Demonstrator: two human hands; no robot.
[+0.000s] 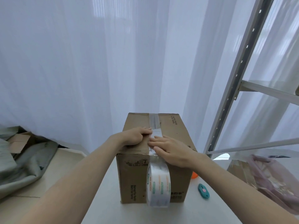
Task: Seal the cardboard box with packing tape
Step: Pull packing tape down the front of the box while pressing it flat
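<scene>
A brown cardboard box (174, 133) stands on a white table, flaps closed. A strip of clear packing tape (154, 121) runs along the top seam from the far edge toward me. The tape roll (159, 183) hangs down the box's front face, still joined to the strip. My left hand (136, 136) rests on the top left of the seam, fingers curled against the tape's edge. My right hand (169, 149) lies flat, fingers spread, pressing the tape near the front edge.
A teal box cutter (203, 191) lies on the table (103, 199) right of the box, with an orange object (194, 175) behind it. A metal shelf frame (229, 97) rises at right, a pink plastic bag (275, 180) below it. Grey cloth and cardboard scraps (24, 156) lie at left.
</scene>
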